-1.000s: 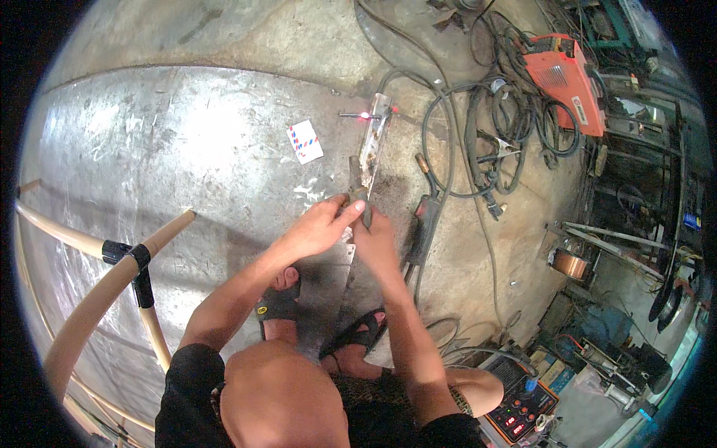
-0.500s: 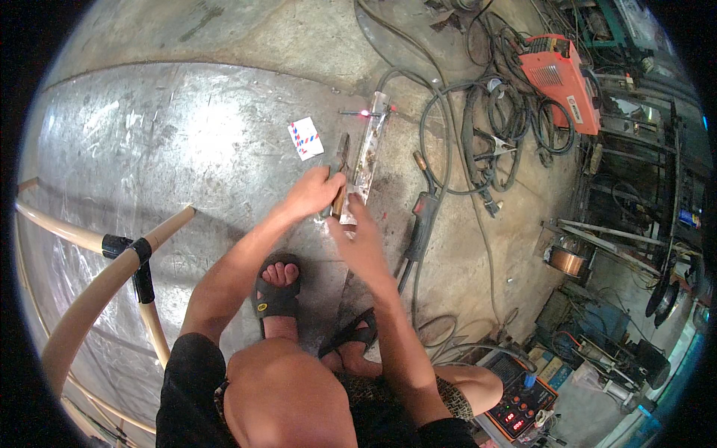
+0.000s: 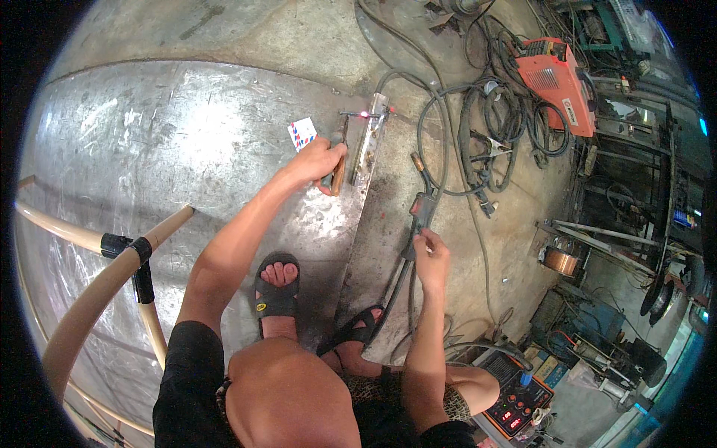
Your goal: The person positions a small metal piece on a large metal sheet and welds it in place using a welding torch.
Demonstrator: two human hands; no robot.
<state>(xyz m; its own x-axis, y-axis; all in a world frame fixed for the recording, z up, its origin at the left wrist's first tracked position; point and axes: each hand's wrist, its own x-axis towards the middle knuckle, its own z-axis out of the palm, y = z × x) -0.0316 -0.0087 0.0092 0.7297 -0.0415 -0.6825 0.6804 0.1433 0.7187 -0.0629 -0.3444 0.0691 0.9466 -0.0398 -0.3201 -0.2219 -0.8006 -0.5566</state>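
Note:
My left hand (image 3: 320, 160) is closed around a pair of pliers (image 3: 338, 178) with orange-brown handles. Their jaws point away from me and meet the end of a thin dark rod (image 3: 349, 113). That rod lies across the far end of a flat metal bar (image 3: 366, 153), with a bright pinkish-red spot on it. To the right, my right hand (image 3: 433, 257) has its fingers curled at the black handle of a welding torch (image 3: 422, 213). The torch lies on the floor, its copper-coloured tip pointing away from me. My palm side and part of the grip are hidden.
A white card (image 3: 302, 128) with red and blue marks lies on the metal sheet (image 3: 202, 142). Coiled cables (image 3: 497, 112) and a red welding machine (image 3: 556, 86) are at far right. A tan tube frame (image 3: 82, 313) stands left; a control unit (image 3: 511, 403) sits near right.
My right hand has left the pliers area and moved right and nearer to the torch handle. My left hand has moved the pliers away from me, up to the rod.

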